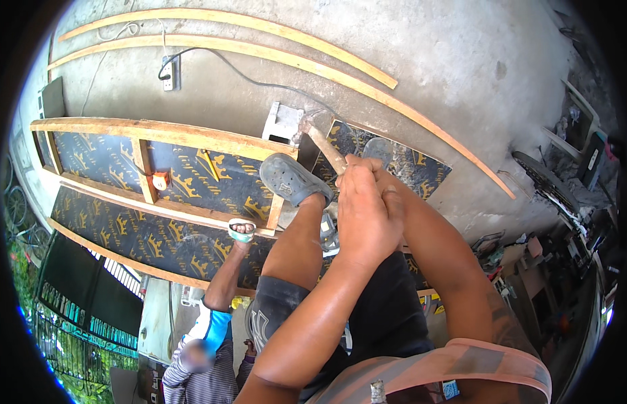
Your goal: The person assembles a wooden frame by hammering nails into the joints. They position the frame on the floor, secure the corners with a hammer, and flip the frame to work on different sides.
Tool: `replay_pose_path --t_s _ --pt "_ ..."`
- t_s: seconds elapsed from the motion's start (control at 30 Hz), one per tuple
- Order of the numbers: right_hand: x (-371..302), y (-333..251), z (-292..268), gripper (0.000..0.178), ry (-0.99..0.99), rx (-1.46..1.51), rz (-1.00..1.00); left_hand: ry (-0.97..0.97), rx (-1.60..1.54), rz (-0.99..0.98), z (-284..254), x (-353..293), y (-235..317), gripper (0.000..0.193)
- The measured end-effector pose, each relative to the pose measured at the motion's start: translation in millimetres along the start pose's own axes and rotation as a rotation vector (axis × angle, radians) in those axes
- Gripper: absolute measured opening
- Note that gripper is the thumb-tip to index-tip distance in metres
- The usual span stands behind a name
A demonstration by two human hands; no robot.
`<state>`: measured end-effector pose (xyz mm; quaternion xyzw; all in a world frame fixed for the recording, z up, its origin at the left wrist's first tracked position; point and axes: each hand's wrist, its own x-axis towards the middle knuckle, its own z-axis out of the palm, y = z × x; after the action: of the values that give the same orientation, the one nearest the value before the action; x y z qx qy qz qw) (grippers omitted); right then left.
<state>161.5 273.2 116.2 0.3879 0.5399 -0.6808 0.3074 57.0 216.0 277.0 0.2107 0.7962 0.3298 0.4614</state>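
Both my hands are wrapped round the wooden handle of a hammer [331, 152], held out in front of my body. My left hand [367, 219] is nearer to me and partly covers my right hand [369, 165], which lies further up the handle. The hammer's head is blurred, near a grey concrete block [284, 122]. Below it lies a black board with gold crown prints [421, 168]. My left clog [293, 178] rests by the end of a wood-framed panel [105, 158]; my right clog shows behind the hands.
An orange tool [160, 180] and a yellow tool [208, 165] lie on the panel. Another person's sandalled foot [241, 230] rests on its lower beam. Two long wood strips [273, 54], a power strip [168, 74] and its black cable lie beyond. Clutter and a wheel [546, 188] stand right.
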Motion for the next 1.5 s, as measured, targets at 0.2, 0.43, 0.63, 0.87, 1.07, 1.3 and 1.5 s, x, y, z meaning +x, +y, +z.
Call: replay_pose_path --t_s 0.2,0.43,0.63,0.87,1.07,1.3,1.5 --pt "13 -50 -39 0.034 0.365 0.464 0.151 -0.010 -0.128 -0.095 -3 -3 -2 0.043" --pt "22 -48 2 0.039 0.619 0.501 0.067 0.028 -0.111 -0.064 0 -3 5 0.039" --pt "30 -14 -23 0.043 -0.019 0.140 0.216 0.088 -0.163 -0.052 -5 1 9 0.041" --pt "33 -104 -44 0.029 0.844 0.690 -0.179 0.066 -0.220 -0.109 -4 -2 7 0.043" --pt "13 32 20 0.039 0.209 0.781 0.325 0.100 -0.164 -0.015 -4 3 12 0.043" --pt "16 -92 -55 0.031 0.584 0.656 -0.019 0.057 -0.286 -0.138 -5 -5 6 0.045" --pt "19 -20 21 0.038 0.576 0.425 -0.003 0.027 -0.267 -0.092 -1 -5 13 0.044"
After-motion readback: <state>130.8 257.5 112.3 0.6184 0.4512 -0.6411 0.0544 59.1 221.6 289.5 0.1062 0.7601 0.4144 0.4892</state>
